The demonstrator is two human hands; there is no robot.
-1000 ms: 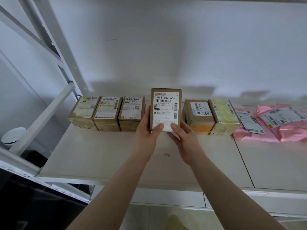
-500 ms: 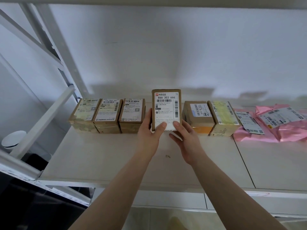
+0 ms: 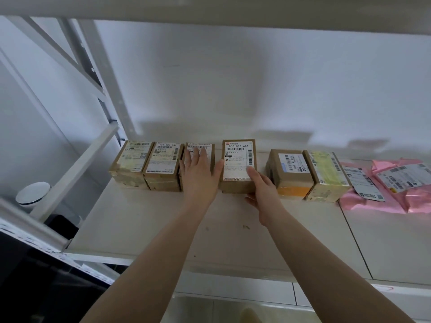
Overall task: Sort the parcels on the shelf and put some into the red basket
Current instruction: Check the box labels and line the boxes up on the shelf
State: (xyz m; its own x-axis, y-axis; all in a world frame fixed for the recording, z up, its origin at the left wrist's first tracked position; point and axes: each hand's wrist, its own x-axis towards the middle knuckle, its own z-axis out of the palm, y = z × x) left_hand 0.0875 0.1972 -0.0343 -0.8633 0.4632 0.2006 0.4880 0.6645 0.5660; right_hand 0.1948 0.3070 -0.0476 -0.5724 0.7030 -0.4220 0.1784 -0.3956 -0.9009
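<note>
A brown cardboard parcel (image 3: 235,157) with a white label reading 866 303 666 lies flat on the white shelf (image 3: 163,224), in the gap in a row of boxes. My right hand (image 3: 263,190) grips its front right corner, one finger on the label. My left hand (image 3: 198,176) rests flat, fingers straight, on the brown box (image 3: 207,148) just left of it, thumb against the parcel's left side. No red basket is in view.
Two more brown boxes (image 3: 133,162) (image 3: 163,164) stand at the row's left end, two others (image 3: 291,169) (image 3: 326,173) to the right, then two pink mailer bags (image 3: 363,183) (image 3: 405,180). A slanted white shelf post (image 3: 100,73) rises at left; an upper shelf (image 3: 210,10) is overhead.
The labelled parcel, held upright in both hands before, now lies flat in the row. My left hand has let go and moved onto the neighbouring box.
</note>
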